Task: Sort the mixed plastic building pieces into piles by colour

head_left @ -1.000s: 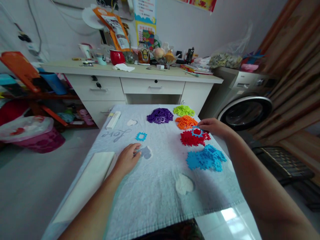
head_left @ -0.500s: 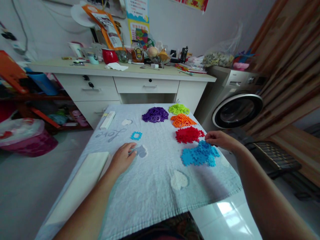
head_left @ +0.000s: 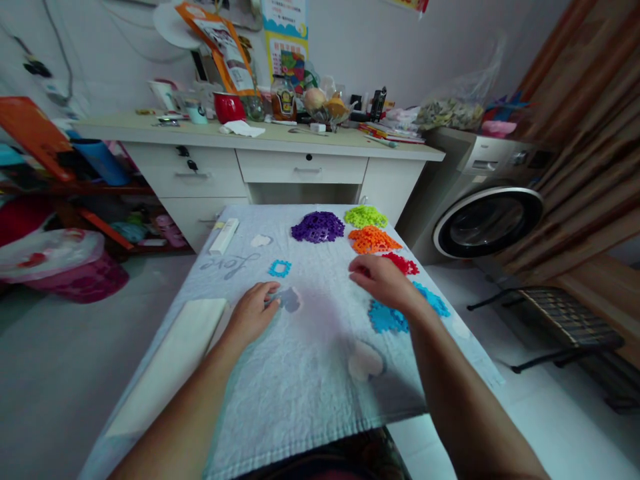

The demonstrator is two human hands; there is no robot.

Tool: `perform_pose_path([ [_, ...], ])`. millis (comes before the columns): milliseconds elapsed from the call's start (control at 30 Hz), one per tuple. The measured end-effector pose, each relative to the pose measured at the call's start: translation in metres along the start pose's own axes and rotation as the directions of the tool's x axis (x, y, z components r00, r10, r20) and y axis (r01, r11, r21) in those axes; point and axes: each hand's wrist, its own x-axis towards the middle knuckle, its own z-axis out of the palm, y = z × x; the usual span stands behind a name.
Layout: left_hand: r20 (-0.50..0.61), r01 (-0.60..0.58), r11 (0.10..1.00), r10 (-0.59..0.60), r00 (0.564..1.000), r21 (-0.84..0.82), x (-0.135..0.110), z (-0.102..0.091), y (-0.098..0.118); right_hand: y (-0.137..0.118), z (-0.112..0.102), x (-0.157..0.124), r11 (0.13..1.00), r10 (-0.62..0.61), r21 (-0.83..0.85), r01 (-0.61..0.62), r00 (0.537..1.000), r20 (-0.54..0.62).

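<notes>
— What's that small blue ring (head_left: 287, 269)?
— Squarish, notched along its edges, open in the middle, apparently plastic. It lies flat on the bench (head_left: 310, 380), just beyond the left hand (head_left: 253, 310).
— And the hands?
— The left is loosely curled, thumb and fingers slightly apart. The right hand (head_left: 383, 280) hangs with fingers bunched, in front of the red pile (head_left: 404, 265). I can't tell whether either holds anything.
— Other piles?
— A blue pile (head_left: 387, 317), partly behind the right forearm; beyond the red, an orange pile (head_left: 373, 240), then a lime pile (head_left: 366, 216). A purple pile (head_left: 318, 227) sits left of those, all knobbly.
— The surface?
— Pale, rumpled cloth (head_left: 310, 333) with hearts and grey "love" lettering.
— The room?
— A smooth white cabinet (head_left: 305, 163) behind, a metallic washer (head_left: 480, 160) to the right, a pleated brown curtain (head_left: 575, 120), and a woven-topped stool (head_left: 570, 317).
</notes>
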Motion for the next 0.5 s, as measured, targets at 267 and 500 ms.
perform_pose_path([
  [267, -0.016, -0.003, 1.0, 0.003, 1.0, -0.028, -0.001, -0.003, 0.007, -0.039, 0.13, 0.083, 0.984, -0.142, -0.084, 0.156, 0.978, 0.15],
  [500, -0.137, 0.053, 0.998, -0.056, 0.989, -0.021, 0.0, -0.004, 0.003, -0.047, 0.158, 0.114, 0.988, -0.094, -0.116, 0.104, 0.992, 0.089],
])
